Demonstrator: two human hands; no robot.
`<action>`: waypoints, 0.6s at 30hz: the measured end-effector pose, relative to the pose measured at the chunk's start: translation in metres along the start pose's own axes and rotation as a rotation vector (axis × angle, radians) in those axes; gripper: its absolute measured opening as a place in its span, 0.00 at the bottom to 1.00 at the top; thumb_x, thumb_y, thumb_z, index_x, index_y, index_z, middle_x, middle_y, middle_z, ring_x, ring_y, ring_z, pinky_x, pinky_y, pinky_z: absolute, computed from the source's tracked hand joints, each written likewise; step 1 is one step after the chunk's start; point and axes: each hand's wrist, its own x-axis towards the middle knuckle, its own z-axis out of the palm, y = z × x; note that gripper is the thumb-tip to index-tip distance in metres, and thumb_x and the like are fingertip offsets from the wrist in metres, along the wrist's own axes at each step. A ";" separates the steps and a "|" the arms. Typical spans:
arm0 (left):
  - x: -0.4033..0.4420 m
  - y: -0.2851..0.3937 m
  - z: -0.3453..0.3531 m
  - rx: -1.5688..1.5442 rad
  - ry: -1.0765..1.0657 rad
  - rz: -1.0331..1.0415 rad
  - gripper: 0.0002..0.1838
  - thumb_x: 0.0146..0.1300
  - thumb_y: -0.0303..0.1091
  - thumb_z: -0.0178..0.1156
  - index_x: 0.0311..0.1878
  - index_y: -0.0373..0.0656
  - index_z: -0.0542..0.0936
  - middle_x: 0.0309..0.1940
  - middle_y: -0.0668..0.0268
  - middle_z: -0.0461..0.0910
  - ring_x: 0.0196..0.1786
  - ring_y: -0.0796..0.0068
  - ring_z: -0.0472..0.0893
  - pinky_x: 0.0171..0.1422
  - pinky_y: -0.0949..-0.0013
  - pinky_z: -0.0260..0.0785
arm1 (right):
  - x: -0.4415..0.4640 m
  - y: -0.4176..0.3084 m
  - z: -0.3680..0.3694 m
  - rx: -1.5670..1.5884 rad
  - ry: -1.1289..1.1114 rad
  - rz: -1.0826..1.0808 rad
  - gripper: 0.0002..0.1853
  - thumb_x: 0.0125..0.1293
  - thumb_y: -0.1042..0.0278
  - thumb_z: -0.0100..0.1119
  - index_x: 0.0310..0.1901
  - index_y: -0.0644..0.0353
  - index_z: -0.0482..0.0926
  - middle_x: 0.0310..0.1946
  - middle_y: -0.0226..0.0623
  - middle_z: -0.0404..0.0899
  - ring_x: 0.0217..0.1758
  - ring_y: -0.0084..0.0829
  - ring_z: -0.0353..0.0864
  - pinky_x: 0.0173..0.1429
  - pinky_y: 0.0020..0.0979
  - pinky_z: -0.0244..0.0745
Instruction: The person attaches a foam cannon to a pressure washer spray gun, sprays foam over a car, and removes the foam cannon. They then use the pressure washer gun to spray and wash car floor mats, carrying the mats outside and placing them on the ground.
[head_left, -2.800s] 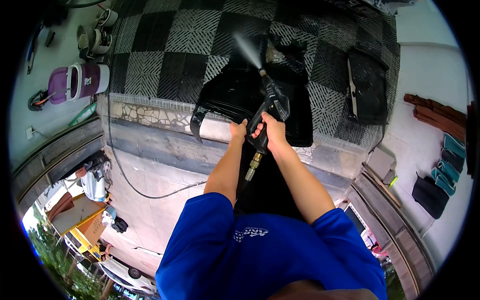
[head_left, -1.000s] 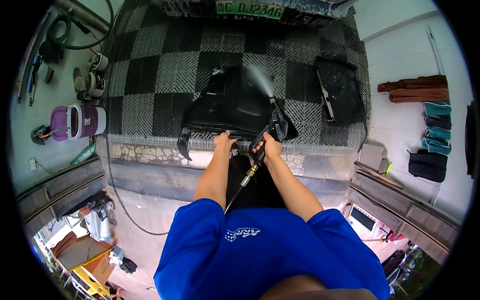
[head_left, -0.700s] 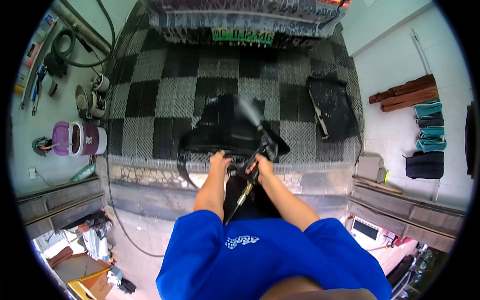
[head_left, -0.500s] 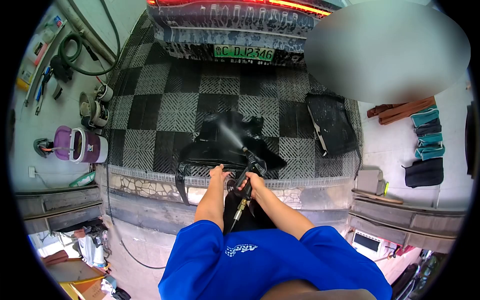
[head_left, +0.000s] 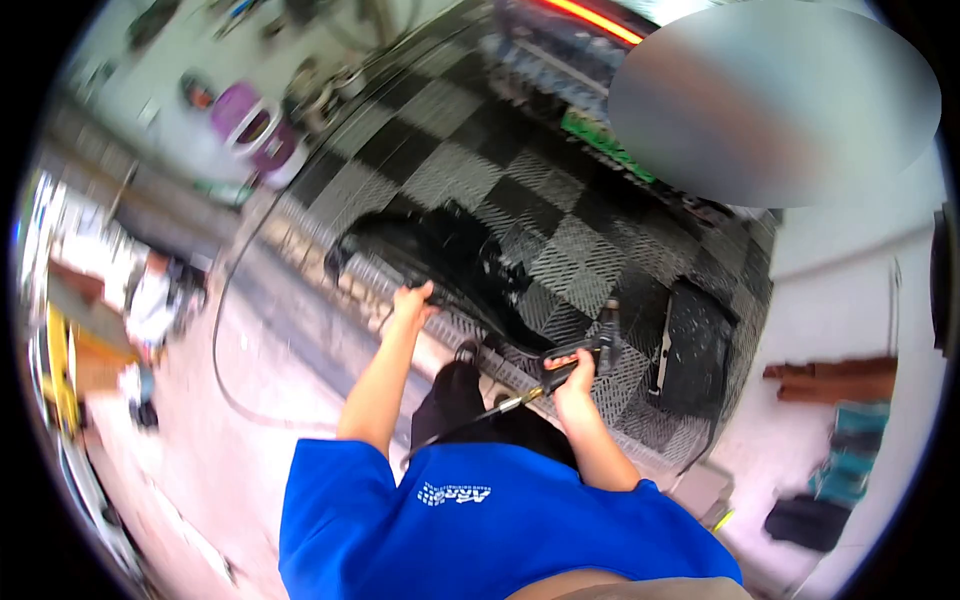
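My left hand [head_left: 413, 303] is closed on the near edge of a black, wet-looking car floor mat [head_left: 435, 245], which lies on the checkered floor grating. My right hand [head_left: 572, 374] grips a black pressure washer gun [head_left: 607, 340] out to the right, its nozzle pointing away from me. From the rear of the gun a brass fitting [head_left: 520, 400] and a dark hose run back towards my body. No water jet shows at the nozzle. A second dark mat [head_left: 695, 345], speckled with white, lies on the grating to the right.
The rear of a foam-covered car [head_left: 560, 80] stands at the back, with a green plate. A purple and white bucket [head_left: 262, 135] sits at upper left. Brown cloths [head_left: 835, 380], teal cloths [head_left: 845, 455] and a black cloth [head_left: 806, 522] are at right. A hose [head_left: 222, 345] curves across the left floor.
My view has turned, so the scene appears tilted. The washer gun has swung right, away from the held mat, and its spray is no longer visible. My left hand still holds the mat.
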 end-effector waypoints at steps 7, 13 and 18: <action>-0.169 -0.032 -0.019 -0.171 0.207 0.201 0.14 0.55 0.21 0.58 0.46 0.31 0.71 0.38 0.54 0.79 0.35 0.58 0.81 0.32 0.56 0.77 | -0.003 -0.083 -0.093 -0.349 -0.117 -0.090 0.16 0.62 0.57 0.43 0.20 0.54 0.63 0.14 0.32 0.65 0.18 0.31 0.66 0.37 0.43 0.74; -0.331 -0.093 -0.017 -0.464 0.444 0.227 0.13 0.56 0.28 0.61 0.45 0.36 0.75 0.35 0.58 0.80 0.34 0.63 0.82 0.32 0.59 0.75 | 0.069 -0.169 -0.109 -0.683 -0.120 -0.231 0.17 0.60 0.55 0.42 0.17 0.54 0.64 0.16 0.35 0.71 0.21 0.35 0.74 0.40 0.43 0.77; -0.471 -0.165 -0.048 -0.781 0.622 0.400 0.12 0.57 0.25 0.58 0.46 0.37 0.76 0.37 0.59 0.81 0.36 0.63 0.82 0.36 0.59 0.77 | 0.042 -0.181 -0.070 -0.668 -0.212 -0.347 0.16 0.59 0.59 0.44 0.17 0.55 0.62 0.17 0.36 0.70 0.22 0.35 0.74 0.34 0.37 0.76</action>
